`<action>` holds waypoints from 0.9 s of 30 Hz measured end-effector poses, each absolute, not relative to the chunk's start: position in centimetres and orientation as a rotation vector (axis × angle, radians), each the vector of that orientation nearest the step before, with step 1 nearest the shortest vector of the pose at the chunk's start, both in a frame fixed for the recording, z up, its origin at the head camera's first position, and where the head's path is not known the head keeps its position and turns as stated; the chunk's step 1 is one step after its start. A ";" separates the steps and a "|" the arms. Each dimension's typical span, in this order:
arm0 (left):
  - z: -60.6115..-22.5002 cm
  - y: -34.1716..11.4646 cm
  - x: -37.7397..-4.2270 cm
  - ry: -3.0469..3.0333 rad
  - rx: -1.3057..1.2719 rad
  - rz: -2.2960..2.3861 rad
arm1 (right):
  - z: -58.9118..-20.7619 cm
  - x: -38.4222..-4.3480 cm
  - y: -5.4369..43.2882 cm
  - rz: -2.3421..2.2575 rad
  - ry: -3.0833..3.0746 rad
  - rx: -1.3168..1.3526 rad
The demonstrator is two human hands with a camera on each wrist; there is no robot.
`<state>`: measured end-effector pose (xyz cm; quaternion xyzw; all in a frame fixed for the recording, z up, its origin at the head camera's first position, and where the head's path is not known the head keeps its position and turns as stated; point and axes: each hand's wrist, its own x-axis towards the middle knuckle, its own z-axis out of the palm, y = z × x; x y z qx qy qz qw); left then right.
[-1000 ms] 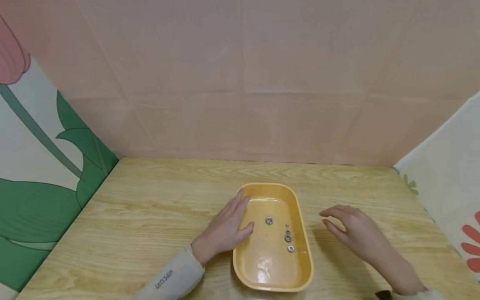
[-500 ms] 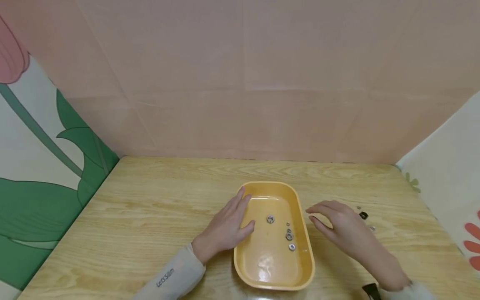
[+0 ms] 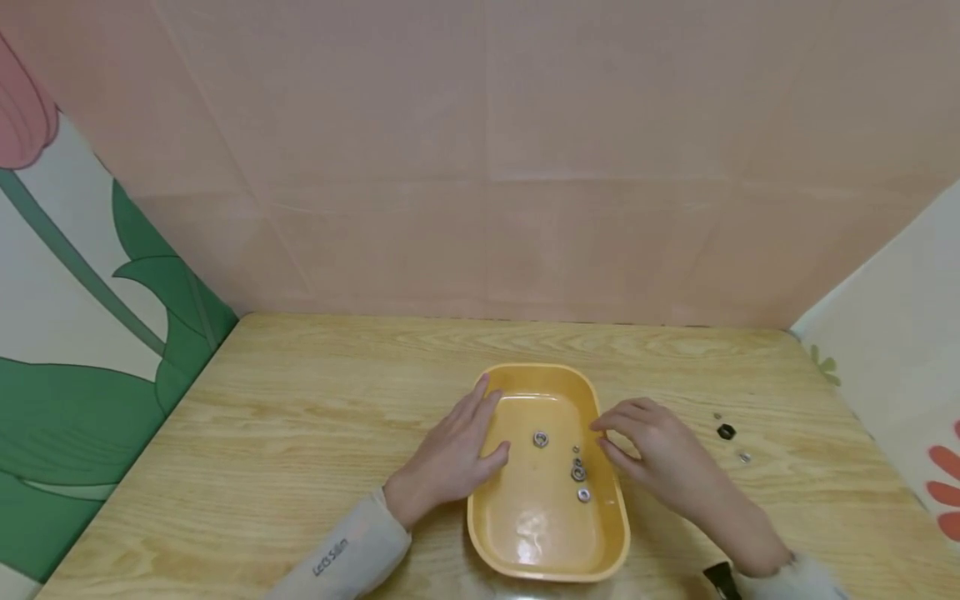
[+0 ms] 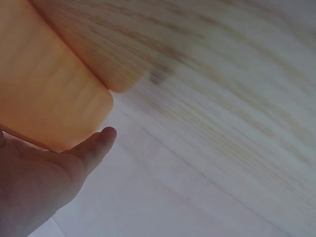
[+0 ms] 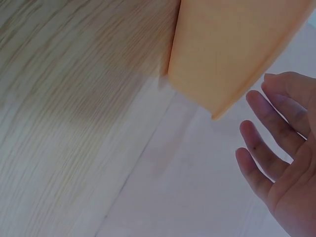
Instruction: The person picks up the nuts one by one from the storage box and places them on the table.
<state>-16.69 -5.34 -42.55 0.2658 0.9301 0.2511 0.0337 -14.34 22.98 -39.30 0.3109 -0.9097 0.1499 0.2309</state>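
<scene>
In the head view, a yellow tray (image 3: 551, 576) sits on the wood table (image 3: 322, 400), low in the middle of the frame. The left hand (image 3: 450, 454) lies over the tray's left rim, fingers long and near each other, thumb sticking out over the inside. The right hand (image 3: 667, 458) is at the right rim, with a gap between thumb and pointing finger. I can't tell if it touches the tray.

Only the head view looks inside the tray. One silver nut (image 3: 541, 438) lies near the middle, and a little row of metal bits (image 3: 578, 473) lies by the right wall. On the table, at the right of the frame, are a black nut (image 3: 725, 432), a tiny bit (image 3: 717, 416) above it and a silver bit (image 3: 745, 457) below it.

The wrist views show the tray's outside wall. The right wrist view also shows three fingers spread apart, which the head view hides.
</scene>
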 end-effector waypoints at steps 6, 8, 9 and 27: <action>-42.6 -5.3 -16.6 2.862 0.822 0.769 | -39.8 -14.5 22.4 0.412 -2.494 0.881; -42.6 -5.3 -16.6 2.862 0.825 0.767 | -39.9 -14.5 22.2 0.407 -2.515 0.869; -42.6 -5.3 -16.6 2.862 0.826 0.769 | -39.9 -14.5 22.1 0.403 -2.526 0.865; -42.9 -5.3 -16.8 2.877 0.860 0.781 | -40.6 -14.9 20.9 0.364 -2.600 0.897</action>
